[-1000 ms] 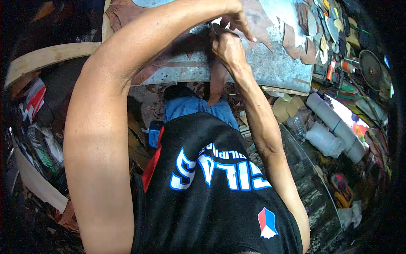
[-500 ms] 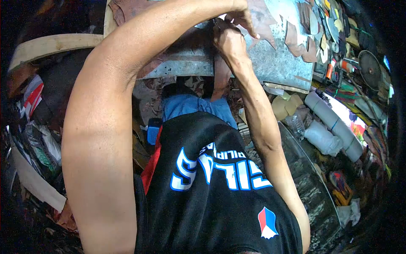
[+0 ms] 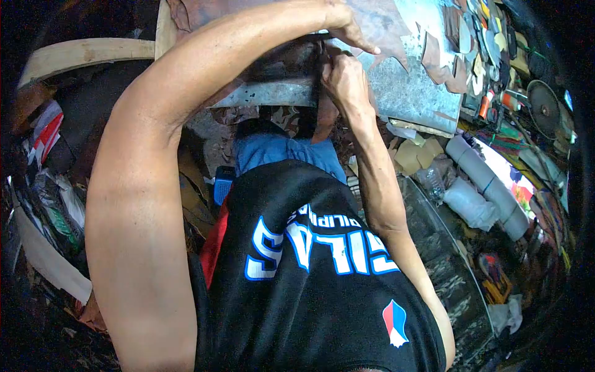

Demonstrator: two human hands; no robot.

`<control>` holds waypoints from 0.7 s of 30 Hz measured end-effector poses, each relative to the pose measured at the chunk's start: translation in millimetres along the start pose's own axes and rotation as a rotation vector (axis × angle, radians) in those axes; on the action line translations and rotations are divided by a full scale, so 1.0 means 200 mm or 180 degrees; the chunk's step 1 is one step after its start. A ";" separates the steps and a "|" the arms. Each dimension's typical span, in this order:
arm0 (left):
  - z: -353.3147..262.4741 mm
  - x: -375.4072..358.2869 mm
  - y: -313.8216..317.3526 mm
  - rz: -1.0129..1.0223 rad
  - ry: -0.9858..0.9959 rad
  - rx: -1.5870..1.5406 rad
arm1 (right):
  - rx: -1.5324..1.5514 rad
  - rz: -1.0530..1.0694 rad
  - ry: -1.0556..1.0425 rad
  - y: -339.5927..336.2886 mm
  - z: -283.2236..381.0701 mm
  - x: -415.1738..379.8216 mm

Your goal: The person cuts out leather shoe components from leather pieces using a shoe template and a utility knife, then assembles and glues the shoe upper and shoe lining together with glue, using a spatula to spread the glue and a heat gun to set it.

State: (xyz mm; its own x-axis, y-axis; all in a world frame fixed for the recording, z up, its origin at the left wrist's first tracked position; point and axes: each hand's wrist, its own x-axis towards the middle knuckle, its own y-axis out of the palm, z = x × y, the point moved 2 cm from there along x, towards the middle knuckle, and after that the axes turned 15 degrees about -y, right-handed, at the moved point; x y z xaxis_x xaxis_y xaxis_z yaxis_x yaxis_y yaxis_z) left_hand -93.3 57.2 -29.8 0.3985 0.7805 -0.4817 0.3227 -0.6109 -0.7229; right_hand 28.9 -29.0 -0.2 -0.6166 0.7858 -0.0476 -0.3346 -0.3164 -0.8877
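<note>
Grey roll (image 3: 488, 186) beside whitish plastic bundle (image 3: 469, 204)

Cool light glares on the metal sheet (image 3: 412, 93) at upper right, while deep shadow lies across its part at upper centre. A patch at right is blown out. Wide-angle distortion bends the edges; the corners darken into grainy black.

- You have two bare hands: left hand (image 3: 348, 26), right hand (image 3: 346, 75).
- One black shirt (image 3: 291, 316) on you.
- One metal-topped table (image 3: 412, 94) before you.
- One blue object (image 3: 223, 187).
- One grey roll (image 3: 488, 187) to your right.
- Several brown pieces (image 3: 435, 61), overlapping too much for you to count.
</note>
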 end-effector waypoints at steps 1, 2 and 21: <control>0.00 0.00 0.01 -0.0011 0.0008 0.0012 | -0.0085 0.0216 0.0275 -0.02 0.03 -0.02; 0.00 0.00 0.01 -0.0022 0.0017 0.0019 | -0.0088 0.0224 0.0275 -0.01 0.03 -0.05; -0.05 -0.05 -0.03 -0.0344 0.0145 0.0285 | 0.0473 -0.0317 -0.0193 0.00 0.08 -0.25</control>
State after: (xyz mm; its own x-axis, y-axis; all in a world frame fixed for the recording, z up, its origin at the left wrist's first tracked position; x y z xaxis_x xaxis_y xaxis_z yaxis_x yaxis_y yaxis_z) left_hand -91.5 51.0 -15.9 0.4047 0.8331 -0.3770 0.2888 -0.5077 -0.8117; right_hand 49.2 -77.3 8.7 -0.6154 0.7852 0.0687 -0.4950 -0.3173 -0.8089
